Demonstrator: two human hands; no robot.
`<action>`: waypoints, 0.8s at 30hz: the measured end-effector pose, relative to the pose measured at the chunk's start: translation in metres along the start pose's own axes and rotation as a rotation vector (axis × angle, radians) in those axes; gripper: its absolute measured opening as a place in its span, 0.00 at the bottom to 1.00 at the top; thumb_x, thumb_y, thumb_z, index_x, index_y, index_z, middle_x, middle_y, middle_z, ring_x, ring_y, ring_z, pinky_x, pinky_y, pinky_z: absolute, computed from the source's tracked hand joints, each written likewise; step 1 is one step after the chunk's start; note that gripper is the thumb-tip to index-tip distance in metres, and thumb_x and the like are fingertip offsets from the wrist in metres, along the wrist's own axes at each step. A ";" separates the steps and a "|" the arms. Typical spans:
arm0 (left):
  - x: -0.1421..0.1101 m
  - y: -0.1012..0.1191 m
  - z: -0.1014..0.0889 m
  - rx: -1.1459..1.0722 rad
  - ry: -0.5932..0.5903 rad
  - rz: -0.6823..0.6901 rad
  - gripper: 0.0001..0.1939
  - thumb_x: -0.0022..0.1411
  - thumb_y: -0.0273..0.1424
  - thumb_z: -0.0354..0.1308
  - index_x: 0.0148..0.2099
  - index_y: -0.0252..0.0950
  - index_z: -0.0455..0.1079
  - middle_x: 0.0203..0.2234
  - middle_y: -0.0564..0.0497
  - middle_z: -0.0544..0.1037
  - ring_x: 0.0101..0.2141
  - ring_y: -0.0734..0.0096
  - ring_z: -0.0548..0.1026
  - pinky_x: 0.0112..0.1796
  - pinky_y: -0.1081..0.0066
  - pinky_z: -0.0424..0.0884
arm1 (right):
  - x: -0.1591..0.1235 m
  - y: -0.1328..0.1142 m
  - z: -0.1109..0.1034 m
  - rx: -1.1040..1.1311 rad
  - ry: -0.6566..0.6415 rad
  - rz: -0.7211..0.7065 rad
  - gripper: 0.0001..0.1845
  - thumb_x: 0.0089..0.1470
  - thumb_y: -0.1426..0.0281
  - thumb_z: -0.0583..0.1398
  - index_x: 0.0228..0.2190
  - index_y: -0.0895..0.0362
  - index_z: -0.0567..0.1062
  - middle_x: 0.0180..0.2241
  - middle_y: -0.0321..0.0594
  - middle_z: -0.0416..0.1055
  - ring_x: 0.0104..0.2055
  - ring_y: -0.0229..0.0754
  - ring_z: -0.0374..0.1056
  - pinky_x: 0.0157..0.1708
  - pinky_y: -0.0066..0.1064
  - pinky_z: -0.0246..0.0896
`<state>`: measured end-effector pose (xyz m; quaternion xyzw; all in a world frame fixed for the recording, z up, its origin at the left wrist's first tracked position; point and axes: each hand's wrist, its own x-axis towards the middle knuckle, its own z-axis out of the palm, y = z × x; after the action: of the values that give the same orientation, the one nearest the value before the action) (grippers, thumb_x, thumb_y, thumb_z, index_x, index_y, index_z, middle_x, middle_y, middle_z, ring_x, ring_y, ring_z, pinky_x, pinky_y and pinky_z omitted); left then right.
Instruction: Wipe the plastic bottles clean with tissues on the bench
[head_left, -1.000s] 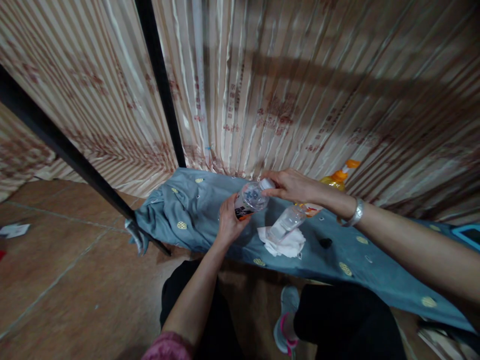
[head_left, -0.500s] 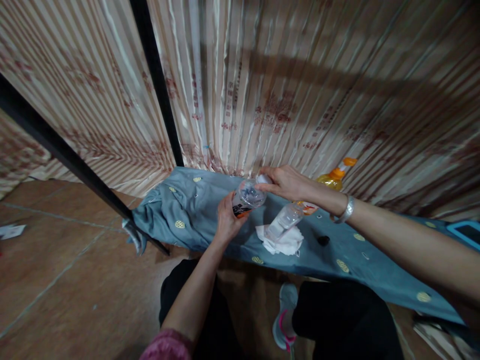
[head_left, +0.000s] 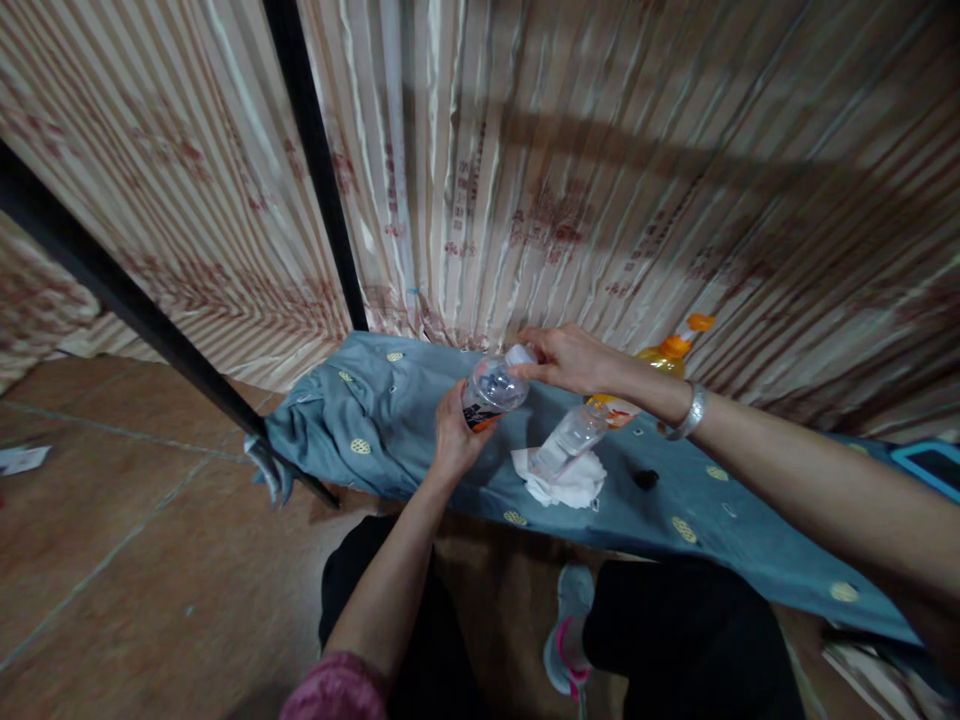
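Note:
My left hand is wrapped round a clear plastic bottle with a black and orange label, which is tilted to the right. My right hand pinches a white cap at the bottle's mouth; whether the cap sits on the neck or just off it I cannot tell. Below my right forearm, a second clear bottle stands on a crumpled white tissue. Behind the forearm is a pump bottle of yellow liquid with an orange top, partly hidden.
A blue-grey cloth with yellow prints covers the low bench. On it lie a small black object and, far right, a blue-framed device. Black poles stand at the left, and a striped curtain hangs behind.
The fingers of my right hand have shifted slightly at the white cap, and more of the cap shows. My left hand and the bottle have barely moved.

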<state>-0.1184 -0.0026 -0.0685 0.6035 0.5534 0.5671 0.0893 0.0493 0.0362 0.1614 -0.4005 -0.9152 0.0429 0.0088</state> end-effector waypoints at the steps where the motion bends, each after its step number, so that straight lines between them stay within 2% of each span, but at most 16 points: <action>1: 0.000 -0.001 0.001 -0.009 0.001 -0.008 0.43 0.48 0.29 0.73 0.65 0.36 0.61 0.55 0.38 0.77 0.55 0.46 0.77 0.59 0.46 0.72 | 0.002 -0.003 0.000 -0.027 0.003 0.021 0.19 0.66 0.61 0.63 0.46 0.66 0.77 0.30 0.43 0.75 0.31 0.43 0.70 0.31 0.29 0.52; 6: 0.003 -0.006 0.004 -0.078 -0.008 -0.081 0.45 0.46 0.30 0.74 0.65 0.36 0.60 0.56 0.37 0.77 0.57 0.44 0.76 0.58 0.45 0.72 | 0.014 -0.013 0.001 -0.113 0.013 0.089 0.23 0.68 0.55 0.61 0.41 0.66 0.78 0.34 0.50 0.78 0.37 0.49 0.75 0.31 0.32 0.52; 8: 0.006 -0.006 0.003 -0.108 -0.009 -0.128 0.45 0.47 0.30 0.74 0.65 0.35 0.60 0.57 0.37 0.76 0.58 0.45 0.76 0.59 0.47 0.72 | 0.015 -0.015 -0.001 -0.092 0.029 0.086 0.25 0.68 0.54 0.61 0.47 0.67 0.77 0.39 0.53 0.80 0.42 0.54 0.77 0.34 0.33 0.55; 10: 0.010 -0.006 0.000 -0.130 0.014 -0.178 0.43 0.47 0.29 0.74 0.64 0.35 0.61 0.57 0.37 0.75 0.58 0.47 0.75 0.60 0.49 0.71 | 0.012 -0.014 -0.005 -0.040 0.070 0.087 0.31 0.67 0.54 0.62 0.57 0.68 0.72 0.43 0.55 0.80 0.47 0.57 0.77 0.38 0.34 0.60; 12: 0.015 -0.008 -0.002 -0.135 0.062 -0.214 0.41 0.46 0.29 0.74 0.62 0.37 0.63 0.58 0.38 0.73 0.60 0.47 0.72 0.61 0.49 0.69 | 0.003 -0.009 -0.010 0.032 0.135 0.100 0.35 0.66 0.57 0.64 0.62 0.68 0.66 0.45 0.53 0.80 0.47 0.56 0.78 0.41 0.35 0.64; 15: 0.023 -0.012 -0.002 -0.140 0.115 -0.278 0.41 0.44 0.29 0.76 0.60 0.37 0.65 0.57 0.38 0.72 0.60 0.47 0.72 0.61 0.51 0.69 | -0.021 0.005 -0.015 0.123 0.252 0.153 0.32 0.64 0.61 0.65 0.62 0.66 0.66 0.45 0.51 0.81 0.41 0.52 0.79 0.41 0.37 0.68; 19: 0.028 -0.015 -0.003 -0.174 0.120 -0.353 0.44 0.43 0.29 0.76 0.62 0.42 0.63 0.55 0.43 0.75 0.59 0.49 0.73 0.61 0.52 0.69 | -0.069 0.030 -0.010 0.272 0.454 0.244 0.34 0.60 0.55 0.65 0.60 0.63 0.69 0.44 0.51 0.81 0.39 0.52 0.79 0.38 0.40 0.71; 22: 0.029 -0.010 -0.005 -0.184 0.112 -0.376 0.51 0.42 0.28 0.77 0.66 0.41 0.59 0.60 0.41 0.73 0.62 0.50 0.72 0.63 0.55 0.67 | -0.111 0.045 0.009 0.373 0.535 0.333 0.38 0.57 0.47 0.62 0.58 0.61 0.72 0.42 0.50 0.81 0.36 0.52 0.78 0.37 0.42 0.72; 24: 0.028 -0.006 -0.009 -0.178 0.092 -0.385 0.54 0.42 0.29 0.77 0.69 0.39 0.56 0.63 0.39 0.71 0.64 0.49 0.71 0.65 0.55 0.66 | -0.138 0.052 0.031 0.410 0.547 0.404 0.37 0.56 0.45 0.61 0.55 0.59 0.73 0.40 0.49 0.81 0.34 0.51 0.78 0.37 0.43 0.72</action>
<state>-0.1355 0.0169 -0.0530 0.4498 0.6098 0.6130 0.2236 0.1793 -0.0321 0.1284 -0.5592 -0.7544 0.1173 0.3232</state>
